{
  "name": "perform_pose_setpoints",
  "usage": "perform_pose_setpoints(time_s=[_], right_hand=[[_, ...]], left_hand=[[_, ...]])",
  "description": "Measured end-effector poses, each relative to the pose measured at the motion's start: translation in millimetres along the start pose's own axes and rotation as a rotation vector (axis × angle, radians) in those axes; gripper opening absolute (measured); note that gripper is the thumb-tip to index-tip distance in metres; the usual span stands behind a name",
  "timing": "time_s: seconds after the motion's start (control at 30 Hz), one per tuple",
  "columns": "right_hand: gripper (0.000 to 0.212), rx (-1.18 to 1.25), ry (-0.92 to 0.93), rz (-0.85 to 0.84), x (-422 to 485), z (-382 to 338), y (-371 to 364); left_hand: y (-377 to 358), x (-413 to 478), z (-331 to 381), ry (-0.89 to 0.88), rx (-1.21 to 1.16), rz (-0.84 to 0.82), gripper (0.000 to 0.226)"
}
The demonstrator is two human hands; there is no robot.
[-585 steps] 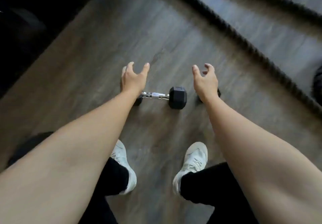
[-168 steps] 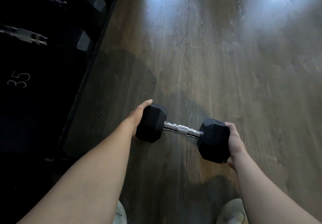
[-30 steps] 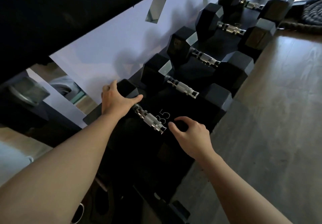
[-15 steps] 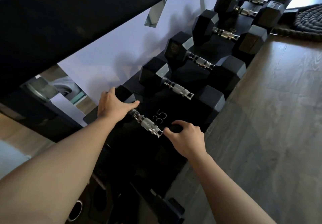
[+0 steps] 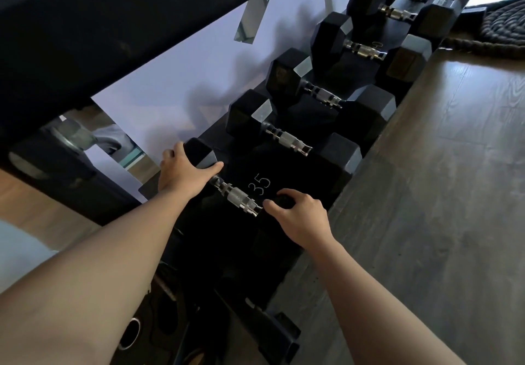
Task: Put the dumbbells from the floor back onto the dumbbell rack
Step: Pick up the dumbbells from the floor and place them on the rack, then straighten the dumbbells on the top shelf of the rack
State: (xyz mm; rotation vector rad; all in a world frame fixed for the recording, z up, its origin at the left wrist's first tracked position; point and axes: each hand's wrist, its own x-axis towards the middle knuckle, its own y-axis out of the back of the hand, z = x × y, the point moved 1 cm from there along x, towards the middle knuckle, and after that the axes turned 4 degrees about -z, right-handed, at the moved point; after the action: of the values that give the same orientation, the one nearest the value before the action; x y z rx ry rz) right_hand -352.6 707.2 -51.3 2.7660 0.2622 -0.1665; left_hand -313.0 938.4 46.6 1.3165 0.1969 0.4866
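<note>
Dumbbell (image 5: 238, 197) on rack (image 5: 284, 177) btwn hands; L hand (image 5: 181, 173) gripping far head; R hand (image 5: 301, 217) cupped over near head.

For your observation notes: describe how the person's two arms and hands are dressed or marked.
Both forearms are bare, with no sleeve in view. The left hand and right hand wear no gloves; no rings, watch, bands or markings are visible on either.

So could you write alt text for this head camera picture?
Two bare hands, left hand and right hand, grip the ends of a black hexagonal dumbbell with chrome handle on a black metal rack marked 35, beside other dumbbells.
</note>
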Motion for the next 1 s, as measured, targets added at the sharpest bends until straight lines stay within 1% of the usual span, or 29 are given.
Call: perform_pose_setpoints(time_s=[0.07,0.13,0.2,0.27,0.33,0.37,0.47,0.53,0.63,0.73,0.87,0.93,1.0], right_hand=[[0.057,0.048,0.012,-0.062,-1.3,2.4,6.1],[0.053,0.087,0.021,-0.103,-3.7,5.3,16.2],[0.049,0.098,0.021,-0.078,-5.6,9.1,30.0],[0.046,0.114,0.024,0.004,-6.1,12.7,47.4],[0.042,0.137,0.021,0.086,-6.1,14.2,68.4],[0.04,0.152,0.019,0.125,-6.7,14.0,81.4],[0.037,0.236,0.008,0.243,-8.1,16.1,123.3],[0.037,0.284,0.009,0.342,-11.7,20.2,150.8],[0.035,0.322,0.033,0.491,-25.2,25.8,190.6],[0.044,0.332,0.06,0.591,-50.5,31.4,230.5],[0.052,0.24,0.044,0.729,-89.9,37.3,284.4],[0.053,0.124,0.013,0.822,-111.2,28.5,316.5],[0.055,-0.039,-0.008,0.877,-131.6,7.8,352.6]], left_hand=[[0.3,-1.3,3.2,0.032,-0.006,-0.011,0.094],[-1.5,-4.5,8.9,0.085,-0.008,0.008,0.094],[-3.7,-8.4,22.3,0.12,-0.006,0.07,0.091],[-6.1,-13.8,46.3,0.092,-0.011,0.142,0.084],[-10.1,-21.6,78.6,0.006,-0.05,0.185,0.076],[-13.4,-27.2,97.2,-0.055,-0.098,0.175,0.073],[-26.6,-54.5,153.9,-0.238,-0.282,0.034,0.071],[-34.1,-75.5,189.4,-0.346,-0.351,-0.04,0.069],[-38.9,-101.5,237.2,-0.485,-0.483,-0.084,0.062],[-40.8,-124.5,278.2,-0.605,-0.626,-0.114,0.058],[-42.3,-162.8,328.4,-0.741,-0.696,-0.152,0.06],[-32.7,-182.4,356.7,-0.791,-0.693,-0.141,0.063],[-11.9,-201.0,385.4,-0.792,-0.705,-0.138,0.065]])
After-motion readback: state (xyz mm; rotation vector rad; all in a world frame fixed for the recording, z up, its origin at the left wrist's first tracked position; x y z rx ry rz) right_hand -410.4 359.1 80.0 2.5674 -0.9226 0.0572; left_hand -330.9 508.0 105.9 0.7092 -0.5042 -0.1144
